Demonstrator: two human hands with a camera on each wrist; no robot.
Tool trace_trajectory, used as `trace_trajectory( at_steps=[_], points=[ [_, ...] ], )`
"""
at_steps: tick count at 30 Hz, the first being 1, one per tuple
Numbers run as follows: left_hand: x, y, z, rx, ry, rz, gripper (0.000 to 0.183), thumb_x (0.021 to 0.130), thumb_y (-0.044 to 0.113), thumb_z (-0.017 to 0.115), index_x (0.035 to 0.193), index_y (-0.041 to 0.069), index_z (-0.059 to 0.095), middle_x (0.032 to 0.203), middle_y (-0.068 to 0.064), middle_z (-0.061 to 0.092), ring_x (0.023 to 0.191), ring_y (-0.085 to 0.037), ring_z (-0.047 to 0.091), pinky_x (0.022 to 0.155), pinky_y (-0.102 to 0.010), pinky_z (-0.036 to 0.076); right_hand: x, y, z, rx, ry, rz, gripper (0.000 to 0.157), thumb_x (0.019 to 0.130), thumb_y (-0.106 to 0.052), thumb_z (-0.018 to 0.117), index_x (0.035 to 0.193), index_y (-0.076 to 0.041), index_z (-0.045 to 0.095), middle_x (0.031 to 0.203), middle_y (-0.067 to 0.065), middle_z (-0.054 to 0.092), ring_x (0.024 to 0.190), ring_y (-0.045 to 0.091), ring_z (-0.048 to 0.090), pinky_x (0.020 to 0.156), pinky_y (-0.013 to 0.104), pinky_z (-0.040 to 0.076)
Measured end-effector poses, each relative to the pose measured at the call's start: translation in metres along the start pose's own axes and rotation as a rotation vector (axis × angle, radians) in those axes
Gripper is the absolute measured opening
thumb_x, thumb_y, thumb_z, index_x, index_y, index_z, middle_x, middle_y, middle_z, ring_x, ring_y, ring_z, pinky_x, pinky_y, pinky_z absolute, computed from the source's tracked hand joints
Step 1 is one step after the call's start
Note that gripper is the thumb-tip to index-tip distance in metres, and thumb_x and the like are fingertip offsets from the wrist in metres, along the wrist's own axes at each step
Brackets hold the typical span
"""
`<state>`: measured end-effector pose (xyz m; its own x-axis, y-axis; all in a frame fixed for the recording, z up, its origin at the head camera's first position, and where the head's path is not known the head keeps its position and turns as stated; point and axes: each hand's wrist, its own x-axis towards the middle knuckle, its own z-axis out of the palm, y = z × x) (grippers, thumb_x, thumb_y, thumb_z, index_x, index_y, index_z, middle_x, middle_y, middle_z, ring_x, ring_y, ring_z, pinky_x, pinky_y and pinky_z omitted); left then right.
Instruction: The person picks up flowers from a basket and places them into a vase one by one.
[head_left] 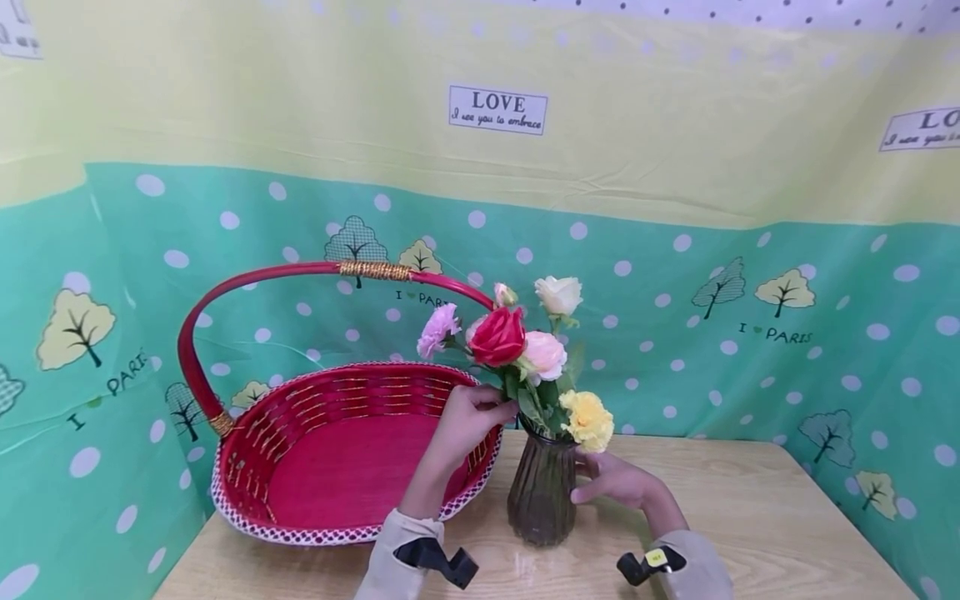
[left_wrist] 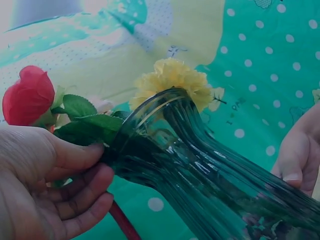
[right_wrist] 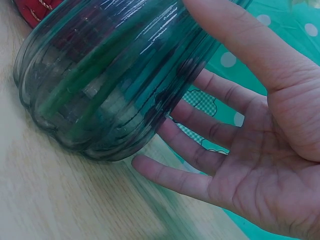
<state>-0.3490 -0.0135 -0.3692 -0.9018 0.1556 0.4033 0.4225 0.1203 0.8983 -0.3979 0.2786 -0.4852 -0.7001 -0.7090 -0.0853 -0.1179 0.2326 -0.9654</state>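
A ribbed, see-through dark glass vase (head_left: 542, 492) stands upright on the table, with green stems inside. From its mouth rise a red rose (head_left: 498, 337), a pale pink flower (head_left: 543, 357), a white rose (head_left: 558, 295), a purple carnation (head_left: 438, 331) and a yellow carnation (head_left: 588, 420). At the vase's mouth my left hand (head_left: 468, 421) pinches a stem below the leaves (left_wrist: 92, 129); its fingertips partly hide the grip. My right hand (head_left: 618, 482) holds the vase's right side, thumb (right_wrist: 235, 35) in front and fingers (right_wrist: 200, 125) behind.
A red woven basket (head_left: 360, 533) with a tall arched handle (head_left: 197, 367) stands left of the vase, behind my left forearm. Wooden tabletop (head_left: 750, 517) extends to the right. A green and yellow printed cloth (head_left: 675, 317) hangs behind and around the table.
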Motion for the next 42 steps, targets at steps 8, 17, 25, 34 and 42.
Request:
trace_trajectory(
  at_steps=[8,17,25,34,42],
  points=[
    [-0.001,0.001,0.005,-0.091,0.052,-0.012,0.012,0.093,0.004,0.069,0.096,-0.006,0.076,0.084,-0.024,0.071,0.071,-0.022,0.066,0.075,-0.039,0.062,0.001,0.0,0.001,0.0,-0.006,-0.02,0.09,0.087,-0.008,0.075,0.155,0.013,0.02,0.159,0.035,0.027,0.147,0.058,0.023,0.119,0.062,0.032],
    [-0.001,0.001,0.005,-0.236,0.149,-0.083,0.028,0.098,0.004,0.065,0.124,-0.007,0.069,0.109,-0.028,0.073,0.078,-0.014,0.074,0.084,-0.039,0.064,0.0,0.001,0.002,0.009,-0.006,-0.016,0.089,0.088,-0.01,0.076,0.155,0.012,0.022,0.159,0.034,0.03,0.146,0.056,0.028,0.117,0.059,0.036],
    [-0.001,0.006,-0.003,-0.332,0.264,-0.039,0.031,0.096,0.002,0.067,0.126,-0.007,0.068,0.113,-0.024,0.074,0.072,-0.008,0.073,0.08,-0.027,0.063,0.004,0.005,0.0,0.001,-0.014,-0.024,0.09,0.088,-0.011,0.076,0.157,0.009,0.022,0.16,0.032,0.029,0.147,0.055,0.027,0.12,0.058,0.034],
    [-0.004,0.014,-0.018,-0.322,0.281,0.022,0.026,0.095,-0.001,0.068,0.118,-0.01,0.07,0.102,-0.018,0.076,0.075,-0.012,0.074,0.078,-0.029,0.063,0.002,0.002,0.0,-0.01,-0.018,-0.033,0.088,0.088,-0.009,0.075,0.155,0.012,0.022,0.159,0.035,0.028,0.146,0.058,0.025,0.12,0.061,0.03],
    [-0.005,0.01,-0.037,-0.334,0.226,0.046,0.027,0.096,0.0,0.066,0.12,-0.013,0.067,0.09,0.009,0.078,0.077,-0.012,0.075,0.079,-0.027,0.063,0.0,-0.001,0.002,-0.025,-0.009,-0.011,0.089,0.089,-0.009,0.074,0.155,0.013,0.019,0.16,0.037,0.024,0.146,0.059,0.023,0.12,0.063,0.029]
  ],
)
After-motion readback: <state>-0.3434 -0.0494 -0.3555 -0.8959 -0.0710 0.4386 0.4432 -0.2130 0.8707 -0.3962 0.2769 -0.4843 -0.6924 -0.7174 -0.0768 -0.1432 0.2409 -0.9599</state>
